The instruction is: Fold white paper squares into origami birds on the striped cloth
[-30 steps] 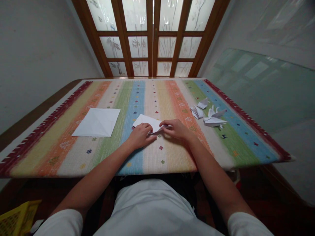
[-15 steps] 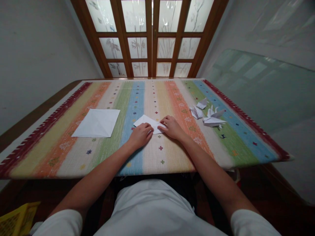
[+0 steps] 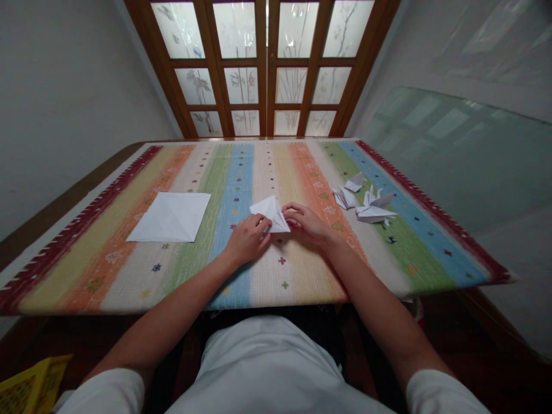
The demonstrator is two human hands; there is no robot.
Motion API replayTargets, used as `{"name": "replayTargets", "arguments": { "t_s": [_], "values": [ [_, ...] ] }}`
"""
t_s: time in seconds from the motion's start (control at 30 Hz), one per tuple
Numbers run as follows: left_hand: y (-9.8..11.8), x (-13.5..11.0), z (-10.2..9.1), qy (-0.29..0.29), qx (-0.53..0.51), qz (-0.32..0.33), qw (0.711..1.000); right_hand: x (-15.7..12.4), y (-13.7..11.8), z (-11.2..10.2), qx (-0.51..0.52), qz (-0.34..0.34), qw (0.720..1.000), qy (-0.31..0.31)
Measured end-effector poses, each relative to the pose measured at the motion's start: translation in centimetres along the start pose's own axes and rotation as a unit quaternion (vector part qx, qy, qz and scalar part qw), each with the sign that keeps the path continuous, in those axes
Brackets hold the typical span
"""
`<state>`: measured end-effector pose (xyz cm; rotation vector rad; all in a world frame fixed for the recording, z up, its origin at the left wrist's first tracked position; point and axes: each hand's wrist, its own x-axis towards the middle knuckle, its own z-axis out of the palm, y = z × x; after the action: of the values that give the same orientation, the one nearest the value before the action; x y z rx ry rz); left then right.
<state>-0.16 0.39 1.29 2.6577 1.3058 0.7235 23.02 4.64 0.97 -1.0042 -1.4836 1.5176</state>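
Note:
A small piece of folded white paper (image 3: 271,211) lies on the striped cloth in front of me, with creases and layered flaps showing. My left hand (image 3: 251,237) grips its near left side, thumb and fingers closed on the edge. At the paper's right edge, the curled fingers of my right hand (image 3: 305,223) pinch the side flap. Part of the paper's near left side is hidden under my left fingers.
A stack or sheet of square white paper (image 3: 170,217) lies to the left. Several folded paper cranes (image 3: 374,208) sit at the right. The striped tablecloth (image 3: 276,276) covers the table. A yellow basket (image 3: 32,386) stands low at the left.
The folded paper has been turned and its outline is now more compact and diamond-like. My right hand has shifted slightly right, while my left hand stays on the paper.

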Motion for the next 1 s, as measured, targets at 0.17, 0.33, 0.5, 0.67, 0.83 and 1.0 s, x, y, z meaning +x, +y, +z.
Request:
{"name": "replayTargets", "arguments": {
  "t_s": [0.17,0.33,0.5,0.67,0.83,1.0],
  "values": [
    [-1.1,0.2,-0.2,0.116,-0.117,-0.055,0.985,0.0,-0.3,-0.5,-0.095,-0.116,0.984,0.093],
    [-2.7,0.7,-0.5,0.213,-0.299,-0.152,0.917,-0.1,0.0,-0.6,-0.193,-0.222,0.950,0.104],
    [-3.6,1.1,-0.4,0.220,-0.391,-0.185,0.875,-0.4,0.5,-0.9,-0.232,-0.244,0.940,0.046],
    [-3.9,1.1,0.2,0.218,-0.462,-0.192,0.838,-0.5,0.5,-1.3,-0.347,-0.244,0.905,0.007],
    [-3.9,1.0,0.5,0.223,-0.499,-0.212,0.810,-0.3,0.9,-0.9,-0.362,-0.291,0.885,-0.010],
    [-3.5,0.8,0.0,0.225,-0.483,-0.212,0.819,0.0,1.2,-0.9,-0.360,-0.300,0.883,0.022]
  ]
}}
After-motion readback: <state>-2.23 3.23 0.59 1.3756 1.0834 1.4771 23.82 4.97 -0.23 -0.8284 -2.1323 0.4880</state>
